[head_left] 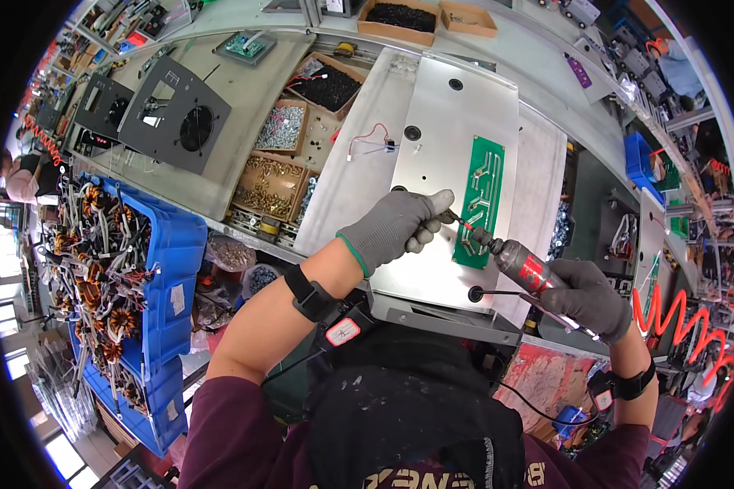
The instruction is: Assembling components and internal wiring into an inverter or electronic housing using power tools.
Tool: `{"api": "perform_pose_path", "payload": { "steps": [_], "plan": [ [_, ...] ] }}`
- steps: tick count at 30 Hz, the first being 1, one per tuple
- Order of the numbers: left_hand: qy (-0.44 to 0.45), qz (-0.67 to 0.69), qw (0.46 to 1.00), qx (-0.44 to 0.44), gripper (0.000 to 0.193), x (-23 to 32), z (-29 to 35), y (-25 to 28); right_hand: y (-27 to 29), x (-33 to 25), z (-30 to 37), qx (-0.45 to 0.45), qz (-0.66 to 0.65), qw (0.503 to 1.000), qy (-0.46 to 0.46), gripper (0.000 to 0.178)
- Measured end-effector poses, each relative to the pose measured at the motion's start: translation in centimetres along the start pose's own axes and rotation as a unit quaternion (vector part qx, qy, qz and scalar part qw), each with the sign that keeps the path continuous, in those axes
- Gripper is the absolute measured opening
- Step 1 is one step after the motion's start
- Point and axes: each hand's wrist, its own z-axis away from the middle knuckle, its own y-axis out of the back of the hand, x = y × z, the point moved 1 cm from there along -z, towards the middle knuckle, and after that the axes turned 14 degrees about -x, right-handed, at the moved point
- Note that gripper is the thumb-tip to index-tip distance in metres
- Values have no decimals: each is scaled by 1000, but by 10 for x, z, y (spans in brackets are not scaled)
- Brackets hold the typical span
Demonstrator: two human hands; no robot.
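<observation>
My right hand (591,300), in a grey glove, is wrapped round a pneumatic screwdriver (523,266) with a red band. Its tip points left, toward my other hand, over the lower part of a long green circuit board (485,183). That board lies on a silver metal panel (440,122) with several dark round grommets. My left hand (393,230), also gloved, has thumb and fingers pinched together beside the tip. A small dark piece shows at the fingertips, too small to name. A small connector with red and white wires (375,140) sits by the panel's left edge.
Left of the panel are boxes of brass fasteners (267,186), silver screws (284,126) and black parts (326,85). Grey panels with a fan (179,118) stand farther left. A blue crate (171,244) holds wired coils. A red coiled hose (685,322) hangs at right.
</observation>
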Motion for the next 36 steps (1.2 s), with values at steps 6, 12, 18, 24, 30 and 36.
{"api": "perform_pose_path", "payload": {
  "steps": [6,12,18,24,30,36],
  "plan": [
    [0,-9,1000,11,39,-4,-3,-1,-4,-3,-2,1,60,998,-6,47],
    [-11,-78,997,-18,41,-8,1,4,-13,1,-5,8,16,1000,-26,47],
    [8,17,999,-32,72,1,1,3,-35,5,23,112,-161,980,29,41],
    [-15,-84,990,-111,62,-5,2,12,-150,60,107,416,-100,903,-38,32],
    [-54,-285,947,-135,46,-11,13,-10,-307,42,76,292,-455,838,75,79],
    [-132,-398,903,-92,47,-24,8,-2,-376,26,-22,286,-422,858,65,51]
  ]
}}
